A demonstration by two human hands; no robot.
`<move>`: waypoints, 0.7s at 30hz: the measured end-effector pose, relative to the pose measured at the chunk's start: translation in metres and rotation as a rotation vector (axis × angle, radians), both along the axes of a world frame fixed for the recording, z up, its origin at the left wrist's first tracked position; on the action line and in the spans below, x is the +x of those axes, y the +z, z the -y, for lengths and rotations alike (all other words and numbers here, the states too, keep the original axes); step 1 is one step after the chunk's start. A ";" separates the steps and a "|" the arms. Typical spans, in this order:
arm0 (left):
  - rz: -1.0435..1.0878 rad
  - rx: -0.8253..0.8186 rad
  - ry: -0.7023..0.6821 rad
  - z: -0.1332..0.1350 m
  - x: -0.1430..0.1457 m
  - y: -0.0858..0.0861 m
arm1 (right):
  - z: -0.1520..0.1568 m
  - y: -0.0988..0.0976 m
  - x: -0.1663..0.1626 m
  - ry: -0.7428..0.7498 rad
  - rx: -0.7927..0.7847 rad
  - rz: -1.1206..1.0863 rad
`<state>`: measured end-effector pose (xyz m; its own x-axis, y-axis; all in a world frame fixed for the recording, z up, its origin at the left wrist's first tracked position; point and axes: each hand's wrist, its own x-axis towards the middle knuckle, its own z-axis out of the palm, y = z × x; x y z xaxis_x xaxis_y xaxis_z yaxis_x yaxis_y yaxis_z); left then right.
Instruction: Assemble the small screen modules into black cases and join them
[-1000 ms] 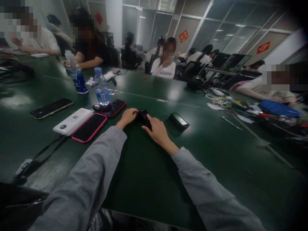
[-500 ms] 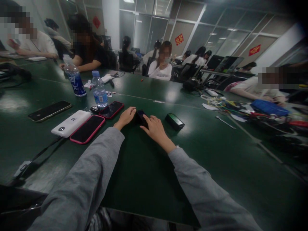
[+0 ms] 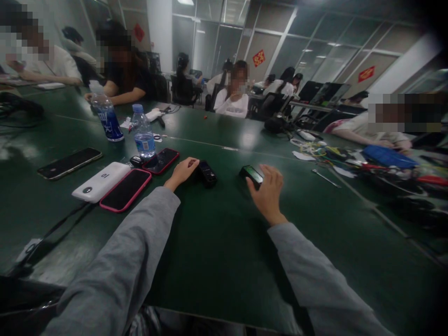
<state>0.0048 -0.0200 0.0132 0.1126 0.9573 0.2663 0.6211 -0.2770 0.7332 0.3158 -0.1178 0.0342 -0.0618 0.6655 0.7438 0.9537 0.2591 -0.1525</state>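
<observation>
Left hand (image 3: 183, 171) beside black device (image 3: 208, 174); blue-capped bottle (image 3: 143, 133) — contents unclear.

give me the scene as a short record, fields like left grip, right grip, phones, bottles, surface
left grip: beside the small black device, contact unclear
right grip: at the green-screened device, thumb and fingers apart, contact unclear
phones: pink-rimmed phone, red-rimmed phone, dark phone
bottles: blue-capped bottle, blue-labelled bottle
right side: wrench-like tool, cables
surface: green table
</observation>
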 end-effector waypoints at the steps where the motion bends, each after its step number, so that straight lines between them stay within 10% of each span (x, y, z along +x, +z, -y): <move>1: 0.007 0.005 0.011 -0.001 0.000 -0.001 | -0.004 -0.005 0.017 -0.044 -0.005 -0.021; 8: 0.028 0.008 0.052 -0.005 -0.001 -0.001 | -0.024 -0.045 0.075 0.038 -0.321 -0.311; 21: -0.007 -0.015 0.038 -0.005 -0.002 -0.003 | -0.018 -0.033 0.055 0.139 -0.264 0.024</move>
